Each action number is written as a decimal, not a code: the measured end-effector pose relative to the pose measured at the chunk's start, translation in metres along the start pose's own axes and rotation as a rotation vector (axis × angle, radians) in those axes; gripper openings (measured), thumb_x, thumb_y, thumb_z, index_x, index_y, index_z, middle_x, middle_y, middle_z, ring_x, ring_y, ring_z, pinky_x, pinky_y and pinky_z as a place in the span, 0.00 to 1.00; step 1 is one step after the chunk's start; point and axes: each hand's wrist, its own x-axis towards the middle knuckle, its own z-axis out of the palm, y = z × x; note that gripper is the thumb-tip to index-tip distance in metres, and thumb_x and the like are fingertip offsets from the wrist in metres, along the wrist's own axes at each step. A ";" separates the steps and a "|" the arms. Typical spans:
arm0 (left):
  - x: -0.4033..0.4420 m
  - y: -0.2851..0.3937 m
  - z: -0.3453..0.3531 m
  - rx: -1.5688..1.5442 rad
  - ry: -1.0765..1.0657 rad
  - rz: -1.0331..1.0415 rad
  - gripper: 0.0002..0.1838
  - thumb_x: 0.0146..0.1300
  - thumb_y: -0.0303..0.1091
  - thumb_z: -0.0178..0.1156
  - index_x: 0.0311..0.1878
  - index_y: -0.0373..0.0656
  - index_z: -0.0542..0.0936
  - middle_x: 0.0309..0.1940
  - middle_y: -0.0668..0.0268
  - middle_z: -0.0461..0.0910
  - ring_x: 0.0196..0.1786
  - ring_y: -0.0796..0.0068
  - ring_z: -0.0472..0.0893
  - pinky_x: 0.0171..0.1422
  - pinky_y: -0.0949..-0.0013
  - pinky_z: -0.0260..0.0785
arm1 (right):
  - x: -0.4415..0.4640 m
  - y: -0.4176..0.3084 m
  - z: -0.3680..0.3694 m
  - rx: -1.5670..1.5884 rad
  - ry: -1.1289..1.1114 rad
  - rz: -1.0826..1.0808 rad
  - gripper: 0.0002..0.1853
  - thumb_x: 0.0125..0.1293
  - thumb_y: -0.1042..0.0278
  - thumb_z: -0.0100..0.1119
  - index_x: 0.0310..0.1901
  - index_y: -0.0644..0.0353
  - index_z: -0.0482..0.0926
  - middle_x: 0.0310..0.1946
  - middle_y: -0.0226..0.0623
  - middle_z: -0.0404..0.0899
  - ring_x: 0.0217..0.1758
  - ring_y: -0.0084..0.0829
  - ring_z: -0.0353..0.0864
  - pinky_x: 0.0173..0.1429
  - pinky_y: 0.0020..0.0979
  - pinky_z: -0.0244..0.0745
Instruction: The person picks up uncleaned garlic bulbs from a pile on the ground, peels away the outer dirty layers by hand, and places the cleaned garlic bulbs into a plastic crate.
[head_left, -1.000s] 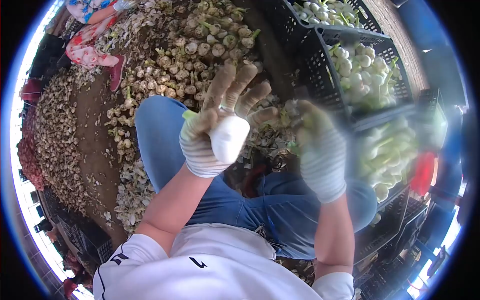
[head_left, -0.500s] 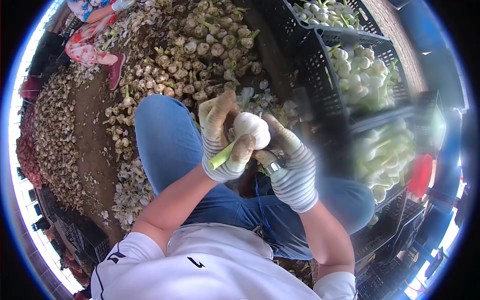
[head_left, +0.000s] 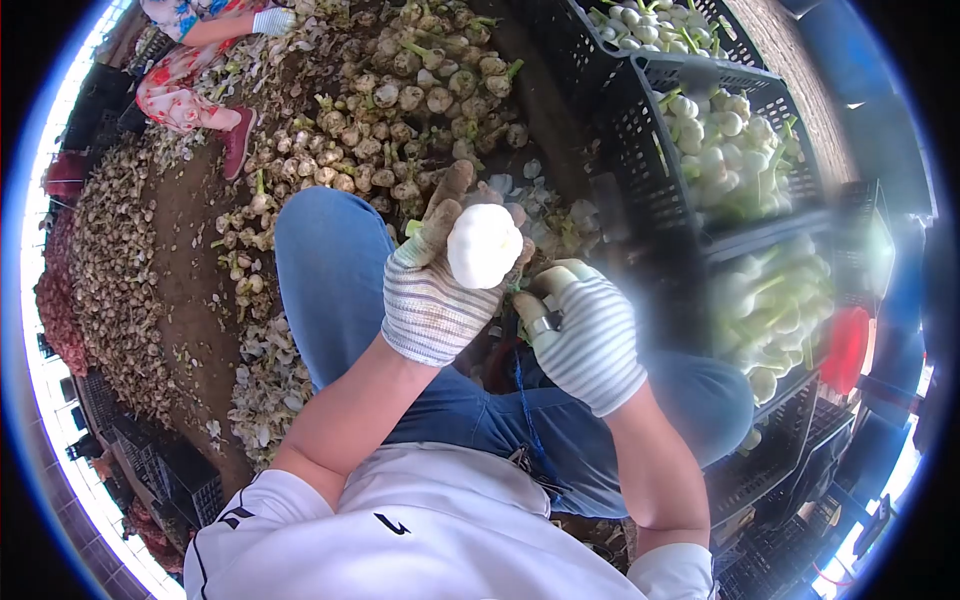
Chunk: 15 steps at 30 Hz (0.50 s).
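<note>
A clean white garlic bulb (head_left: 483,246) lies in my left hand (head_left: 436,285), root side facing up, with the gloved fingers curled round it. A bit of green stem pokes out by the thumb. Just right of the bulb is my right hand (head_left: 583,332), in a striped glove with bent fingers and a metal band at one finger. What its fingertips hold, if anything, is too small to make out. Both hands are above my lap (head_left: 420,395).
Unpeeled garlic (head_left: 365,130) is heaped on the ground ahead. Black crates (head_left: 640,150) of white bulbs stand at the right, near a red object (head_left: 845,350). Peelings (head_left: 265,385) lie beside my left knee. A co-worker's gloved hand (head_left: 273,21) is at the upper left.
My left hand has turned the bulb so its root side faces up. My right hand has drawn slightly away from the bulb. The co-worker's hand has moved right.
</note>
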 end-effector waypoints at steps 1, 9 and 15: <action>0.000 -0.001 -0.003 -0.019 -0.022 -0.007 0.18 0.70 0.36 0.56 0.63 0.52 0.74 0.51 0.60 0.81 0.58 0.57 0.79 0.63 0.46 0.72 | -0.001 0.003 0.003 -0.086 -0.028 -0.027 0.10 0.56 0.65 0.64 0.35 0.62 0.79 0.32 0.47 0.79 0.36 0.48 0.79 0.42 0.43 0.75; 0.034 -0.065 0.009 0.465 -0.037 0.180 0.20 0.68 0.24 0.55 0.63 0.46 0.74 0.51 0.59 0.81 0.54 0.61 0.82 0.60 0.51 0.77 | -0.018 0.046 0.064 -0.407 -0.340 -0.279 0.16 0.59 0.57 0.60 0.44 0.59 0.81 0.44 0.50 0.82 0.46 0.49 0.82 0.52 0.44 0.77; -0.013 -0.250 0.108 0.926 -0.517 -0.103 0.26 0.54 0.34 0.70 0.56 0.38 0.74 0.48 0.61 0.75 0.51 0.69 0.74 0.54 0.69 0.70 | -0.004 0.022 0.056 -0.368 -0.779 -0.039 0.17 0.63 0.59 0.58 0.50 0.59 0.80 0.49 0.46 0.82 0.54 0.45 0.81 0.58 0.45 0.73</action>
